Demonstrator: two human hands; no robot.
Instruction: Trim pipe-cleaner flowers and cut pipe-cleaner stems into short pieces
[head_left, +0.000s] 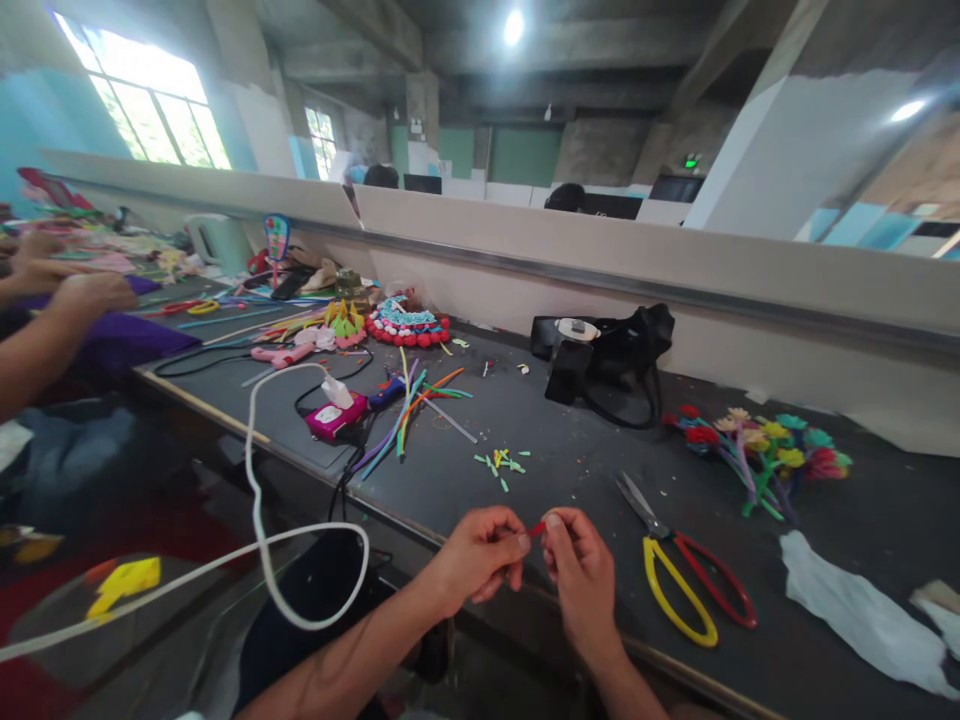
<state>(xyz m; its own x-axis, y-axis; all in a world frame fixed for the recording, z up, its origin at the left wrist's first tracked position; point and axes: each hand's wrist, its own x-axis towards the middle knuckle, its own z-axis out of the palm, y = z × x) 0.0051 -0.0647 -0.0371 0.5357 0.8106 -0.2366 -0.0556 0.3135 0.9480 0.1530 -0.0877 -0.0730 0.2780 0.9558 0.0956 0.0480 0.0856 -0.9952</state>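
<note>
A short red strip (537,528), perhaps a piece of pipe cleaner, spans the small gap between my two hands at the table's front edge. My left hand (484,558) pinches its left end between thumb and forefinger. The other end is in the pinch of my right hand (579,575), which hides much of it. Just beyond my hands lie several short green and yellow cut pieces (501,462). To the right of my right hand rest scissors (671,550) with one yellow and one red handle, blades apart.
Long coloured pipe cleaners (409,410) lie left of the cut pieces, near a magenta box (335,418). A white cable (255,480) loops by the left edge. Pipe-cleaner flowers (765,445), white tissue (862,610) and a black bag (630,350) sit rightward. Another person's hands (94,300) are far left.
</note>
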